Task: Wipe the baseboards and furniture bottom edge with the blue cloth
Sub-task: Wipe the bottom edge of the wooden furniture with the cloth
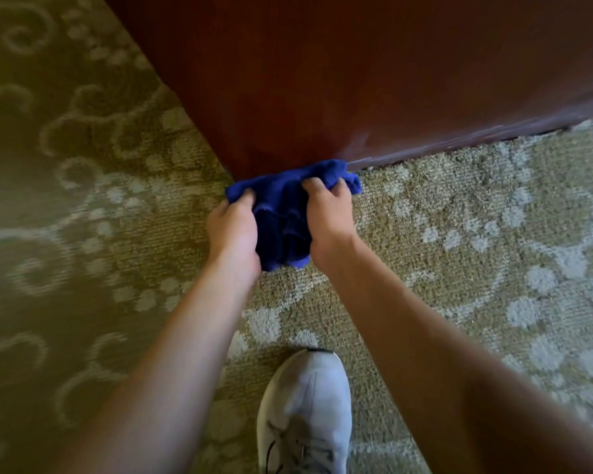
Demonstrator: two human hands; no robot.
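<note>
A blue cloth (281, 213) is bunched between both my hands at the bottom corner of a dark red-brown wooden furniture piece (339, 80). My left hand (231, 230) grips the cloth's left side, fingers curled into the fabric. My right hand (327, 210) grips its right side, fingers curled over the top edge. The cloth's upper edge touches the furniture's bottom edge (459, 140), which runs to the right along the carpet. Part of the cloth hangs down between my wrists.
Green-beige patterned carpet (476, 234) covers the floor on both sides of the furniture corner. My grey-white sneaker (305, 412) stands on the carpet below my hands. The furniture's left side runs up and away to the upper left.
</note>
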